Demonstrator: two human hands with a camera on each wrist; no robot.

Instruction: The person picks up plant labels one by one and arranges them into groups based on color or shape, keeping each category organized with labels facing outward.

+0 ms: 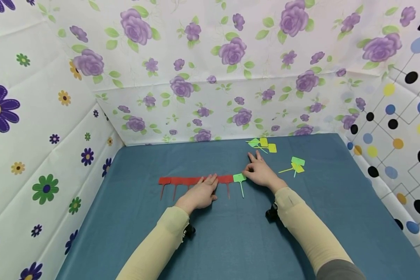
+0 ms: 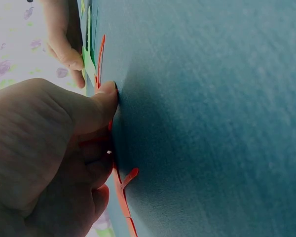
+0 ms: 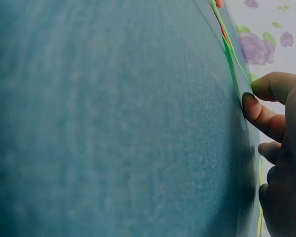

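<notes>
Extending from the lower edge of the head view, two pale sleeves point(image 1: 152, 243) are seen over a blue cloth point(image 1: 227, 245). At the centre, a row of red tags point(image 1: 185, 181), stems downward, is pressed by the left hand point(image 1: 198, 193), its fingers laid straight and nothing gripped. Just right of centre, a green tag point(image 1: 238, 177) at the row's right end is pinched at its edge by the right hand point(image 1: 262, 171). Farther off, loose yellow and green tags point(image 1: 272, 147) are scattered in two groups, before a flowered backdrop point(image 1: 203, 58) across the top.
</notes>
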